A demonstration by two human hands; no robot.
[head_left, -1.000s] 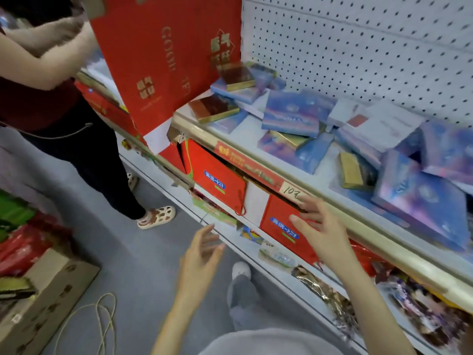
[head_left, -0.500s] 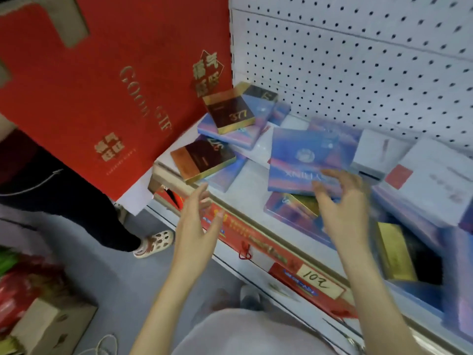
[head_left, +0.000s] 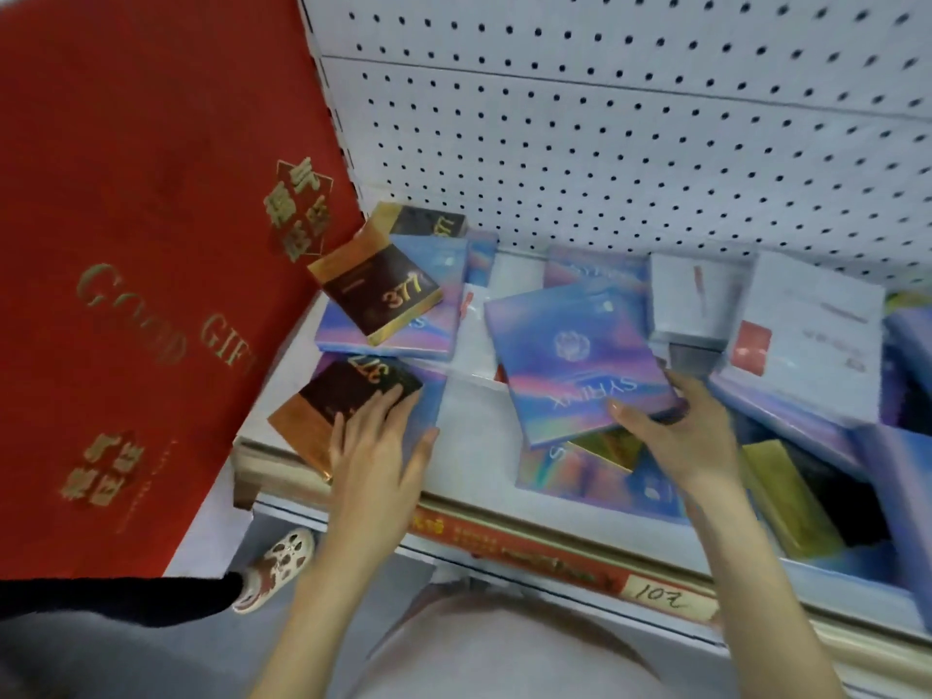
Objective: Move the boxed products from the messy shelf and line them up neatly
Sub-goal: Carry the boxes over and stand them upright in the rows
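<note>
A big red gift package with gold lettering fills the left side, just beside the white pegboard wall. Below the wall runs the shelf, strewn with flat boxes lying at odd angles and overlapping. A white box lies at the right, partly over blue ones. Near the middle, the blue box with pink streaks is tilted, its near corner resting over other boxes. The right hand grips that corner, thumb on top and fingers curled round the right edge. At the shelf's left front corner lies a dark box marked 377. The left hand rests flat on it, fingers straight and close together, thumb spread. A second dark box lies behind it on a blue one. A handwritten price tag sits on the shelf rail.
</note>
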